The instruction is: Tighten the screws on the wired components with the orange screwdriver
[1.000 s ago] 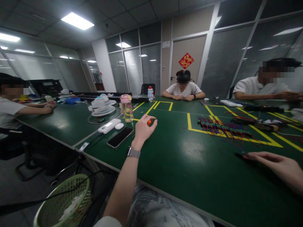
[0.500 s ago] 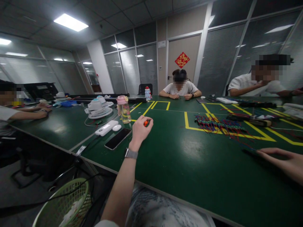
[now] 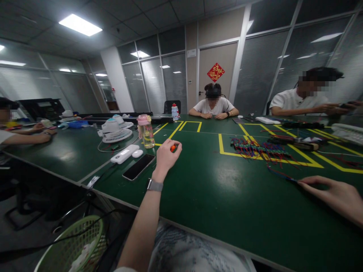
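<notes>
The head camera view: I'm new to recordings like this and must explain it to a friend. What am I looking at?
There is no machine here. One person works bare-handed, and the view comes from a camera on that person's head, looking forward and down.

The left hand holds a small orange thing, mostly hidden by the fingers. The right hand pinches a thin dark strand, probably a wire, which seems to run toward the tangle of coloured wires.

Those wires lie on a green table partly marked with yellow tape. Near the left hand are a phone and a pink-lidded bottle.

The hands of other people, such as the person across the table, are separate.
</notes>
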Tool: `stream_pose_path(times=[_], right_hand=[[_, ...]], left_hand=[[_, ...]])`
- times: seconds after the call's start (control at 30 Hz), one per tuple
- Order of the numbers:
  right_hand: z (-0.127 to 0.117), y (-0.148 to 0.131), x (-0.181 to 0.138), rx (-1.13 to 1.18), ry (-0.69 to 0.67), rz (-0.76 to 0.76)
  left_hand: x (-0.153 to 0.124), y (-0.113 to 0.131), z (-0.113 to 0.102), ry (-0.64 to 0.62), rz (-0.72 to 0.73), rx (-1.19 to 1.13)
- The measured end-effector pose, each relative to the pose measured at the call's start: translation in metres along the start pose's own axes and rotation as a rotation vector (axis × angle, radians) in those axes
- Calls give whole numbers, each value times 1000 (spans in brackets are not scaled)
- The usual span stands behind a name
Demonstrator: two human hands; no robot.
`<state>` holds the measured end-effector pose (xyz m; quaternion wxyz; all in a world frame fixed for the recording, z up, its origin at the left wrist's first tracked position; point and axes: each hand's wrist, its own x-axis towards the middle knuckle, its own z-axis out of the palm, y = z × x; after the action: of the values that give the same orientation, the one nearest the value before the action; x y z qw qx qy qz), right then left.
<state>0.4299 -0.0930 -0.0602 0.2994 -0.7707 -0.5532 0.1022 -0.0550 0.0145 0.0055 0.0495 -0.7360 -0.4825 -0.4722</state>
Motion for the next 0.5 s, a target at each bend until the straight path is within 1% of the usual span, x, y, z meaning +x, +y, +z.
stream_pose_path(times=[0.17,0.3,0.37,0.5], right_hand=[[3,8,9,-33,16,-62],[6,20,13,-69,39,-153],[8,27,15,-94,54,-246],[13,45,21,-147,66,-500]], left_hand=[[1,-1,1,3,9,-1],[1,-2,2,-1,9,-2],[0,-2,2,-1,8,1],[0,-2,3,-8,8,3]])
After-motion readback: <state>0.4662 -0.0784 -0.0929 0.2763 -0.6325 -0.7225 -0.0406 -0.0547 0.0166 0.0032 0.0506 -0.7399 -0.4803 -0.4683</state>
